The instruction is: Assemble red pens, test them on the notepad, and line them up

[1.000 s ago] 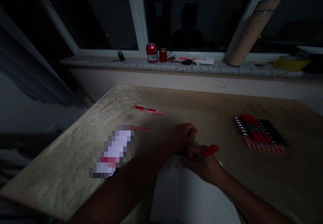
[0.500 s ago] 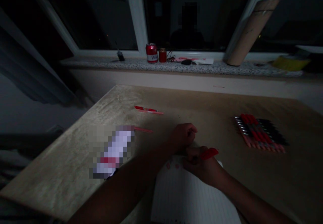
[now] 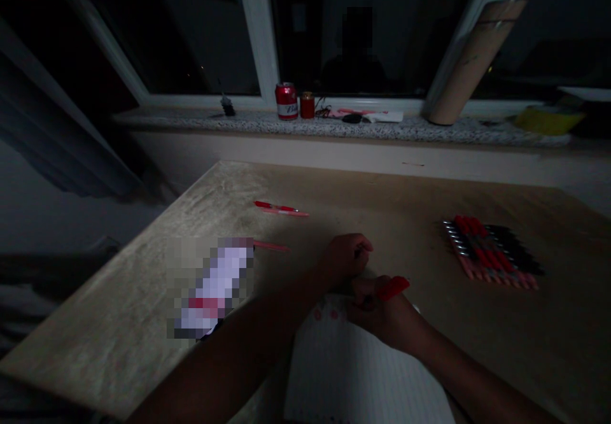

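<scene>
My right hand is closed around a red pen, whose back end sticks out above the knuckles; its tip is hidden by the fingers. This hand rests on the upper part of a lined paper pad. Small red round marks show along the top of the page, left of the fingers. My left hand lies just beyond the page's top edge with its fingers curled in, and nothing shows in it. The left forearm crosses the table beside the pad.
A row of red and black pens lies at the right. Two red pens and a pinkish pen lie at the left, near a blurred-out pale object. A red can and a cardboard tube stand on the windowsill.
My right hand and the red pen have shifted very slightly, the pen's back end moving a little left. The red marks beside the fingers show more clearly. My left hand stays in place.
</scene>
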A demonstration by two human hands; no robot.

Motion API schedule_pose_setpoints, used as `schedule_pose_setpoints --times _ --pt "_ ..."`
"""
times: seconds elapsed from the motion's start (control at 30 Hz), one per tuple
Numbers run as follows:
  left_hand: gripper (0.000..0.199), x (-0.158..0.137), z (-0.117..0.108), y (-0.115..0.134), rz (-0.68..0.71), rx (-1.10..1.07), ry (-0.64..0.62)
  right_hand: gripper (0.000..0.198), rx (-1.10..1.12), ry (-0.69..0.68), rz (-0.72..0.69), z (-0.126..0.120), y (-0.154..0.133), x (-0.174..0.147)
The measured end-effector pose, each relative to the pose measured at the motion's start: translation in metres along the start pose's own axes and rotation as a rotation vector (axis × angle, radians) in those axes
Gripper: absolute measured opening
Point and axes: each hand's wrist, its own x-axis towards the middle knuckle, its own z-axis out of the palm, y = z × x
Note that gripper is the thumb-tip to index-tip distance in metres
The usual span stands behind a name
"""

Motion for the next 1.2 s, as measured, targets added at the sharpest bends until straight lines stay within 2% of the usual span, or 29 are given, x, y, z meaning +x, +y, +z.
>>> schedule_pose_setpoints --times 0.13,0.37,0.57,0.7,0.83,1.0,1.1,1.2 --pt "0.018 0.000 0.001 -0.002 -0.007 -0.027 -0.010 0.025 0.057 0.049 0.041 0.000 0.004 0.001" --pt "0.018 0.002 0.002 -0.001 -0.009 0.013 0.009 0.026 0.011 -0.019 0.036 -0.003 0.000 -0.001" --pt "0.018 0.000 0.001 -0.003 -0.005 -0.039 -0.018 0.024 0.033 0.044 0.047 -0.003 0.002 0.003" --pt "0.018 0.000 0.000 -0.001 0.000 -0.010 -0.004 0.025 0.042 -0.019 0.052 -0.005 0.001 0.001" --pt "0.015 -0.001 0.000 0.003 -0.018 -0.061 0.013 0.028 0.294 -0.013 0.145 -0.007 0.006 0.000" --pt "0.021 -0.003 -0.008 0.018 0.006 -0.426 0.024 0.035 0.621 -0.054 0.329 -0.017 0.007 0.005" --pt "0.028 -0.003 -0.013 0.030 0.065 -0.630 0.012 0.037 0.780 -0.128 0.376 -0.021 0.004 0.007" --pt "0.036 -0.004 -0.015 0.036 0.084 -0.710 -0.046 0.032 0.858 -0.207 0.387 -0.021 0.004 0.007"
